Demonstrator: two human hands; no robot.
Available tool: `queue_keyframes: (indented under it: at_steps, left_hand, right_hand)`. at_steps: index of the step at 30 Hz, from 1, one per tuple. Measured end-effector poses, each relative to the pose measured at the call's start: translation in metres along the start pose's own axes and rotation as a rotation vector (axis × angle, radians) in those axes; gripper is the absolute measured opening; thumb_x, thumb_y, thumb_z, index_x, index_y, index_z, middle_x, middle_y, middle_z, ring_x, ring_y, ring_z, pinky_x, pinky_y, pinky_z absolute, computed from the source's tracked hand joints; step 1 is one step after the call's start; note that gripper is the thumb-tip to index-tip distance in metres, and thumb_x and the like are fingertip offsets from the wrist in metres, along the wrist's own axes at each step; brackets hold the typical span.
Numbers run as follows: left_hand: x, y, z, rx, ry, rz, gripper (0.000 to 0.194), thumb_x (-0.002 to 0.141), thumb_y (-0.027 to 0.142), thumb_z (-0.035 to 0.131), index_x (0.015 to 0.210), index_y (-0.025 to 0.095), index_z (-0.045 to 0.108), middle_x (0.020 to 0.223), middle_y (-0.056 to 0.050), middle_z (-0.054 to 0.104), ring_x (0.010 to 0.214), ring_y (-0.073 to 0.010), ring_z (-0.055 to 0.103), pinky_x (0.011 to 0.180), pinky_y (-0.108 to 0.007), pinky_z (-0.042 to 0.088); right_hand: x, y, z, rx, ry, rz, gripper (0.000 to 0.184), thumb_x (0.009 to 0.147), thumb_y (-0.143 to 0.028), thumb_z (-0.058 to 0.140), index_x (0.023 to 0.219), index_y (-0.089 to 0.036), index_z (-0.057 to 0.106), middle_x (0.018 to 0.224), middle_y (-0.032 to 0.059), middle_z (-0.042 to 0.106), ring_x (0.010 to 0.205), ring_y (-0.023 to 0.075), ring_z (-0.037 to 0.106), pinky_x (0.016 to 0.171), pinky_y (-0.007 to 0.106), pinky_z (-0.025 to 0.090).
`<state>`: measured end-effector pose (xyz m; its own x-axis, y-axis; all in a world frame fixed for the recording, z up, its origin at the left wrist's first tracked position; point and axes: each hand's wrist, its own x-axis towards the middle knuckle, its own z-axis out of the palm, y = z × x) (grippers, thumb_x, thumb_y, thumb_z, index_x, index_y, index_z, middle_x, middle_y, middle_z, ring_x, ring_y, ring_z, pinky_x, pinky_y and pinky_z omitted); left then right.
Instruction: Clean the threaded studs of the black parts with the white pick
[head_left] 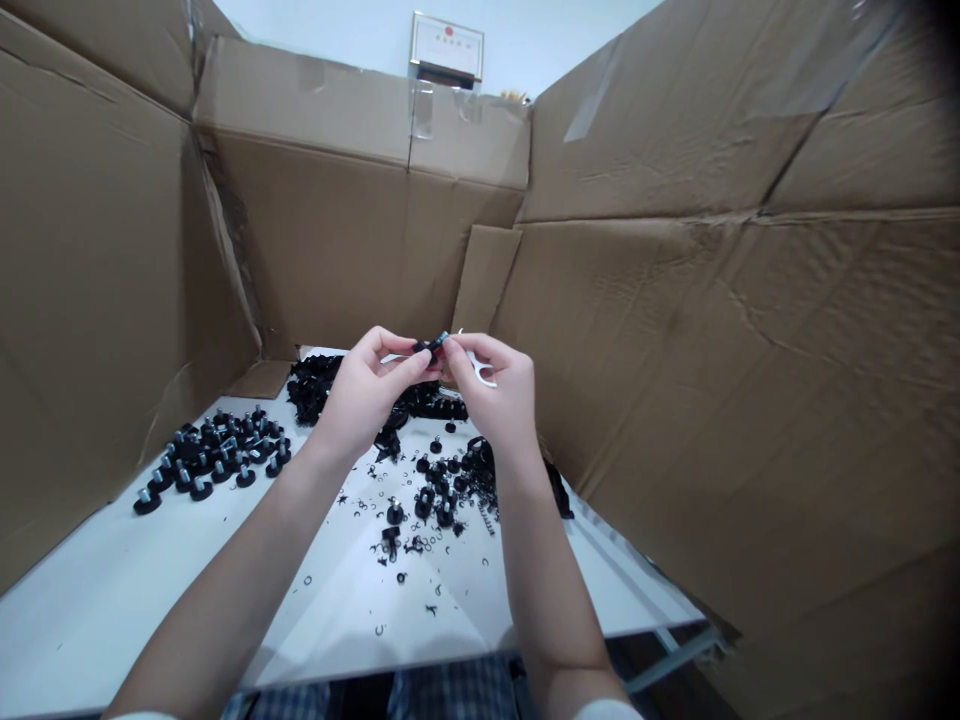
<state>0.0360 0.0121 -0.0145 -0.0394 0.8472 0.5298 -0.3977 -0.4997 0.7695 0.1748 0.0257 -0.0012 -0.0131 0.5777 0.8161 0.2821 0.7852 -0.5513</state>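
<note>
My left hand (367,390) and my right hand (491,395) are raised together above the white table (150,590). Both pinch one small black part (433,346) between their fingertips. A thin white tool (480,366) also sticks out of my right hand's fingers. Below the hands lie several loose black parts (442,495) and tiny black rings and shavings. A row-like cluster of black round parts with silver tops (214,458) sits to the left. A heap of black pieces (319,385) lies behind my left hand.
Tall brown cardboard walls (712,350) close in the table on the left, back and right. The table's front edge (465,650) is near my lap. A framed sign (448,47) hangs on the wall beyond the cardboard.
</note>
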Motion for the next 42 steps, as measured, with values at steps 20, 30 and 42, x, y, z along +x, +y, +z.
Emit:
queue_keyframes:
  at_steps: [20,30,42]
  left_hand:
    - [-0.006,0.012,0.003,-0.142,-0.131,-0.205,0.014,0.078,0.022,0.072,0.08,0.014,0.06,0.075,-0.001,0.069,0.069,-0.0109,0.069,0.071,-0.022,0.057]
    - [-0.007,0.01,-0.007,0.259,-0.105,0.113,0.022,0.076,0.018,0.075,0.096,0.02,0.067,0.095,-0.002,0.069,0.093,-0.0129,0.067,0.087,-0.024,0.054]
    - [-0.006,0.015,-0.008,0.247,-0.057,0.248,0.014,0.072,0.015,0.076,0.084,0.019,0.069,0.111,-0.003,0.068,0.091,-0.0155,0.068,0.089,-0.03,0.055]
  right_hand:
    - [0.004,0.004,-0.002,0.115,0.175,0.083,0.012,0.079,-0.031,0.065,0.075,-0.021,0.072,0.072,-0.0012,0.071,0.058,0.0098,0.059,0.054,0.024,0.048]
    - [0.016,0.027,-0.034,-0.435,0.318,0.064,0.016,0.077,-0.021,0.061,0.082,-0.017,0.076,0.079,0.0076,0.075,0.073,0.0202,0.068,0.079,0.042,0.055]
    - [-0.004,-0.01,-0.028,0.011,-0.077,-0.26,0.031,0.092,-0.016,0.052,0.111,-0.031,0.071,0.1,-0.0017,0.075,0.083,0.0116,0.071,0.081,0.031,0.06]
